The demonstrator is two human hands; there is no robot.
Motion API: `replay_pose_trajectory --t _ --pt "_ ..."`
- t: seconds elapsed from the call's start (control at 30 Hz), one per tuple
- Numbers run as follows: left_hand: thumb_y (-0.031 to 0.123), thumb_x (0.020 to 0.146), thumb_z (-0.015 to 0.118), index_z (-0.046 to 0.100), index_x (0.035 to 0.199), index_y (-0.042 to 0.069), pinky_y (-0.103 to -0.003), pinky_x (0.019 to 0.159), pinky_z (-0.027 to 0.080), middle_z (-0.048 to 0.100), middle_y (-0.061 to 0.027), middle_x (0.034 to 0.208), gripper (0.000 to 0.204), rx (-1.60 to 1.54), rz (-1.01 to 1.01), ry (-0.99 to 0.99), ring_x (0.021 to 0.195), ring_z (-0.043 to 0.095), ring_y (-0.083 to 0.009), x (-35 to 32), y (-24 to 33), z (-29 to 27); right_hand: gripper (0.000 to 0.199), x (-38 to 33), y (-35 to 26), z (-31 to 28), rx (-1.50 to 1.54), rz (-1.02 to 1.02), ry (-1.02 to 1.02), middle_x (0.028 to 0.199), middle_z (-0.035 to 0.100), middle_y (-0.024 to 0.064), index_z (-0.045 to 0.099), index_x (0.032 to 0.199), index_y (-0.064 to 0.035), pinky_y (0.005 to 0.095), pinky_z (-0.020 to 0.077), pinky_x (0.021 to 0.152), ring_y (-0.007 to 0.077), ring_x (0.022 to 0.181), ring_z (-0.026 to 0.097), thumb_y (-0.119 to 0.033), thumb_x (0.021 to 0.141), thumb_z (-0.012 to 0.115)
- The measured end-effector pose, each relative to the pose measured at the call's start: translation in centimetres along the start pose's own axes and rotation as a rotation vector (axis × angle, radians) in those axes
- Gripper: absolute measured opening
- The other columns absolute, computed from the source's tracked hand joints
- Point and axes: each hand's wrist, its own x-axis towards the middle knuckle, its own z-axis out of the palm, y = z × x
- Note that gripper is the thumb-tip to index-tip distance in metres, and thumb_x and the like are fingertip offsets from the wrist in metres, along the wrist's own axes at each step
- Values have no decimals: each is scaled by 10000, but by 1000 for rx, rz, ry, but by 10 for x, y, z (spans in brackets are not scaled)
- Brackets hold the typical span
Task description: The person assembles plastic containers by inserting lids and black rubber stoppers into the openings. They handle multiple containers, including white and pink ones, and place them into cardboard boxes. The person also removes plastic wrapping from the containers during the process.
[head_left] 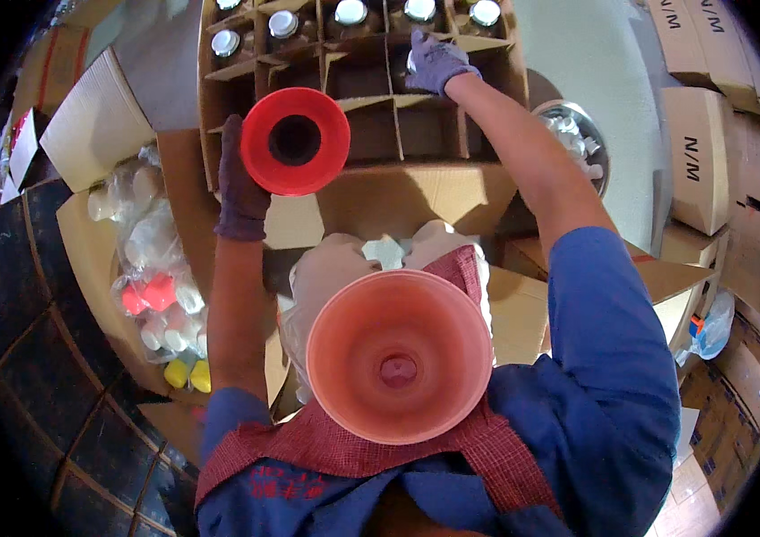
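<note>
A divided cardboard carton [362, 72] stands in front of me, with white-capped bottles [350, 12] in its far compartments. My gloved right hand [438, 64] reaches into the carton; its fingers are closed around the white top of a bottle [411, 63], mostly hidden by the glove. At the carton's near left side, my gloved left hand [241, 183] grips a red round, flared thing [333, 143] with a dark round centre. Its fingers are partly hidden behind the red rim. Several near compartments hold no bottle.
A pink plastic tub [335, 358] sits close before my chest. To the right, a metal bowl [599, 125] holds white caps. An open carton [93, 259] on the left holds bagged white, red and yellow pieces. Stacked cartons [698, 161] line the right side.
</note>
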Motion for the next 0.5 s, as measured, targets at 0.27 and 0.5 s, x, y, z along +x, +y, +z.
replay_pose_trajectory --t 0.27,0.5 --pt "310 976 491 503 1280 31 -320 944 455 557 -63 1222 413 467 235 358 1126 529 -152 -26 -17 20 685 -26 -14 -28 85 26 104 1249 552 220 376 1370 -111 478 505 856 366 1064 607 -465 830 606" --pt "425 985 419 539 1264 40 -407 946 484 610 -130 1187 491 358 33 -12 1075 609 -249 -89 -14 103 788 -159 -39 -190 151 -123 307 1413 415 152 391 1393 -163 491 340 1068 321 1294 403 -705 830 492"
